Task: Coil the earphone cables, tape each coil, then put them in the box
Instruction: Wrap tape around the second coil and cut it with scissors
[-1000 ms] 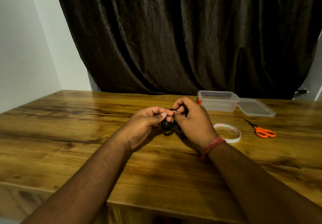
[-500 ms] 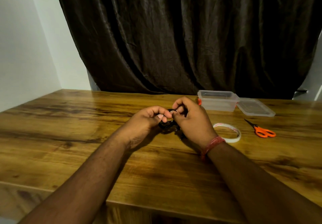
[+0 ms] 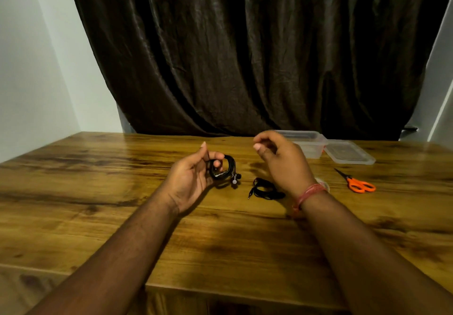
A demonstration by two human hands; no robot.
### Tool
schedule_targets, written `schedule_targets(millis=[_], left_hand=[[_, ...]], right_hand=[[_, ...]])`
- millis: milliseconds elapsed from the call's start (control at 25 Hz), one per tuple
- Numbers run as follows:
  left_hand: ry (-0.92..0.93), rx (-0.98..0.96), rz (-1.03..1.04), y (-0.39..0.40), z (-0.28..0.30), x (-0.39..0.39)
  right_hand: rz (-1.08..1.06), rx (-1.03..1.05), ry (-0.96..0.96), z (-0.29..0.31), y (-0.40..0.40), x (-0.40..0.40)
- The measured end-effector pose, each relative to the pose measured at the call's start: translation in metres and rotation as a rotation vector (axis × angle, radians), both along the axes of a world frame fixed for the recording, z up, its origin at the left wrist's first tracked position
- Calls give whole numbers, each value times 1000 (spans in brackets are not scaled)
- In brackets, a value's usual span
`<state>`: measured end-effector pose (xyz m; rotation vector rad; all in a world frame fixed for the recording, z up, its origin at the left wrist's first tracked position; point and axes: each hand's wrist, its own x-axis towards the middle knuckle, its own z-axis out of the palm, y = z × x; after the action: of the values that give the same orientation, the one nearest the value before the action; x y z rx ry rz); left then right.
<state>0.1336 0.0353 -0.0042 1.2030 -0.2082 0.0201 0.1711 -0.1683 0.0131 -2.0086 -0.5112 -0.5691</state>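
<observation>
My left hand (image 3: 193, 175) grips a black coiled earphone cable (image 3: 225, 170) just above the table, its earbuds hanging at the coil's lower right. My right hand (image 3: 282, 160) hovers to the right of the coil, fingers loosely curled, holding nothing. A second black earphone cable (image 3: 266, 189) lies loose on the table below my right hand, its jack plug pointing left. The clear plastic box (image 3: 311, 143) stands behind my right hand, partly hidden by it. The white tape roll (image 3: 324, 183) peeks out beside my right wrist.
The box's clear lid (image 3: 348, 153) lies flat to the right of the box. Orange-handled scissors (image 3: 358, 183) lie further right. A dark curtain hangs behind the wooden table (image 3: 98, 192). The table's near edge runs below my forearms.
My hands have come apart. The right hand let go of the coil and lifted to the right; the left hand keeps the coil. The second cable is now uncovered.
</observation>
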Motion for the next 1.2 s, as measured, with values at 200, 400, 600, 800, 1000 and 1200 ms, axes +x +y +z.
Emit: schedule_targets(millis=[200,400,600,800,1000,1200], left_hand=[[-40,106,133,-5,-3,2],[-57,145,192,-3,-10,10],[-96,252,294,-14,-8,1],[-323,948,408,-22,-14,-5],[-663,1249,455,-25,-14,4],[-707,1247,418,-24,-15,6]], right_hand=[[23,-448,135,35,-64,20],[184,-771,360,26,-119,15],[254,-941,478,18,-115,20],[229,-807,133,13,-81,13],[379,-734,-260,10,-47,4],[433,-689,-302,6,-40,0]])
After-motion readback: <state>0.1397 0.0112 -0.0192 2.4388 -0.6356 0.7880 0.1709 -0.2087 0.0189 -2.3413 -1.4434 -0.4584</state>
